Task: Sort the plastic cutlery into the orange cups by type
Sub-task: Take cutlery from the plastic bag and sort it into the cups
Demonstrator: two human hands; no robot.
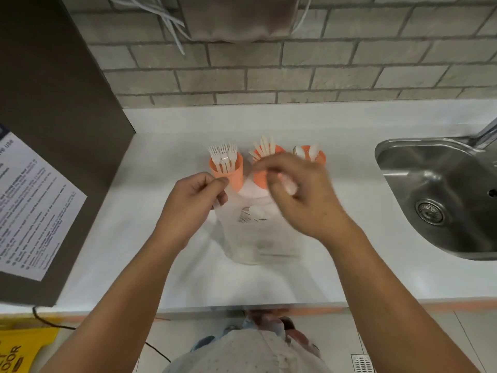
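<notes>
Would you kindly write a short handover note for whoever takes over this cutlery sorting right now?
Left hand: pinches the edge of the clear bag standing on the counter.
Right hand: over the bag's mouth, fingers curled; too blurred to tell what it holds.
Done: forks in the left cup, knives in the middle cup, spoons in the right cup.
Left: a few pieces show inside the bag; sort them by type.

3 orange cups [234, 174] in row: forks [223, 157], knives [265, 147], spoons [312, 152] upright
</notes>
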